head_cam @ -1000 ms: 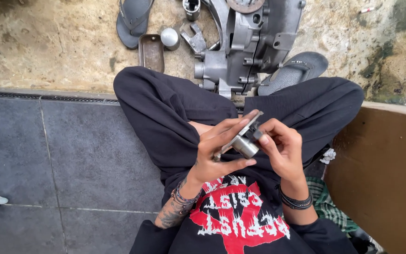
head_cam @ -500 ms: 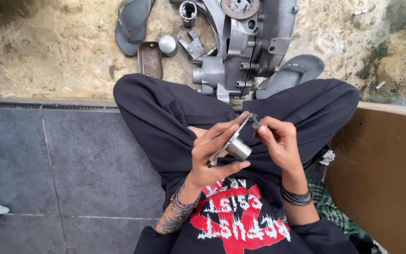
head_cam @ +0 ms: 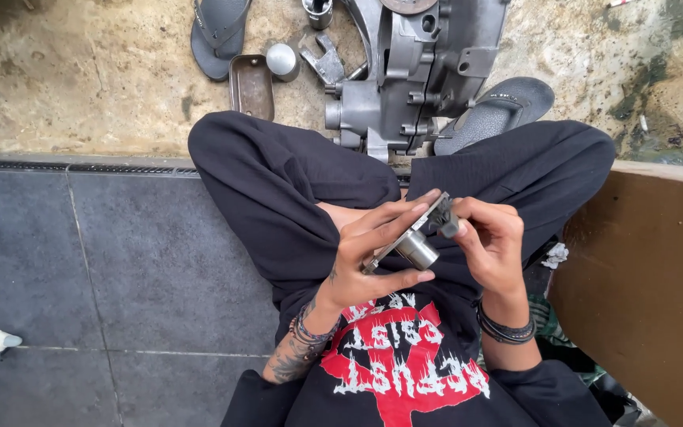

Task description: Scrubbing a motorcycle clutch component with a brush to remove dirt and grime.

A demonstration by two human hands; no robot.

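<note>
Rough concrete floor (head_cam: 81, 87), grey engine casing (head_cam: 416, 71), two sandals, small rusty tray (head_cam: 250, 85), round metal cap (head_cam: 281, 59)

Even diffuse daylight, soft shadows, no glare; sharp centre, slight wide-angle bending at edges, black clothing loses detail

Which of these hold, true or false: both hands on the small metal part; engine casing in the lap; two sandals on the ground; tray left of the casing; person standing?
1. Both the left hand and right hand hold the small metal part. True.
2. The engine casing lies in the lap. False: it sits on the ground beyond the knees.
3. Two sandals lie on the ground. True.
4. The small tray is left of the casing. True.
5. The person stands. False: seated, legs crossed.
</note>
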